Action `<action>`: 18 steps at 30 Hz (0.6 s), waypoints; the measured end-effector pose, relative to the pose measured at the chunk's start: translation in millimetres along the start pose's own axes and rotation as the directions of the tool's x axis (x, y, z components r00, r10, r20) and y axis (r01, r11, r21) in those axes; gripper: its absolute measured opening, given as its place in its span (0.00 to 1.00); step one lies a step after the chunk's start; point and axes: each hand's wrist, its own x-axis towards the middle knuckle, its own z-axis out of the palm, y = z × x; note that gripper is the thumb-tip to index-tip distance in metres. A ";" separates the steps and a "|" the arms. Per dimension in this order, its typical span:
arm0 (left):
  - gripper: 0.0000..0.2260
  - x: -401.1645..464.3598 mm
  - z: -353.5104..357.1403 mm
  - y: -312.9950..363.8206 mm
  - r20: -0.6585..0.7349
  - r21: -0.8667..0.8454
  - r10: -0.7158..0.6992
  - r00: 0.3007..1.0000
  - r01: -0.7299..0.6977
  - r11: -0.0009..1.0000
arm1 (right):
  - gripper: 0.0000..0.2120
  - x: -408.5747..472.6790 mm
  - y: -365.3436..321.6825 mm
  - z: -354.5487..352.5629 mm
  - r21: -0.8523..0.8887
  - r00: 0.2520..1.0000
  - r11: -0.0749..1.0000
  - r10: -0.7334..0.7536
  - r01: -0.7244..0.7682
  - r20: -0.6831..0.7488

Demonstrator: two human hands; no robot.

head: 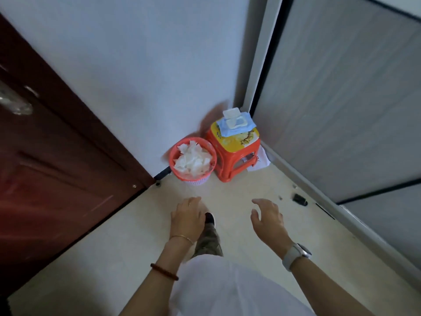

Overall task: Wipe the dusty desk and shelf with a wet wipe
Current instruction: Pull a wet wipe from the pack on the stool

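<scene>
- Door (52, 156): dark red-brown, filling the left side of the frame; its lower edge meets the floor (136, 236) at centre left.
- Left hand (188, 216): lower centre, held over the floor with nothing in it; fingers loosely curled downward and released; a thin bangle and a bead bracelet sit on the wrist and forearm.
- Bin (193, 159): small red-rimmed basket in the centre of the frame, standing on the floor against the wall and heaped with crumpled white wipes; it touches or stands just beside the stool.
- Stool (234, 153): red plastic with a yellow printed top, right of the bin in the corner.
- Wipe pack (235, 123): the task's item, lying flat on the stool top, centre right of the frame; blue soft pouch with its white flip lid standing open. Judged light and floppy, likely slick on the film; a single wipe is best pinched at the lid opening while the pack is steadied at its edges.
- Right hand (268, 216): lower centre right, empty, fingers spread and relaxed, well apart from the pack; a watch is on the wrist.
- Sliding panel (341, 110): grey, right side of the frame.
</scene>
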 end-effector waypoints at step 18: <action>0.22 367.3 -43.0 119.0 0.080 -0.130 0.136 0.987 -0.125 0.984 | 0.21 337.2 -19.8 -81.9 -0.087 1.000 0.996 0.005 -0.005 0.003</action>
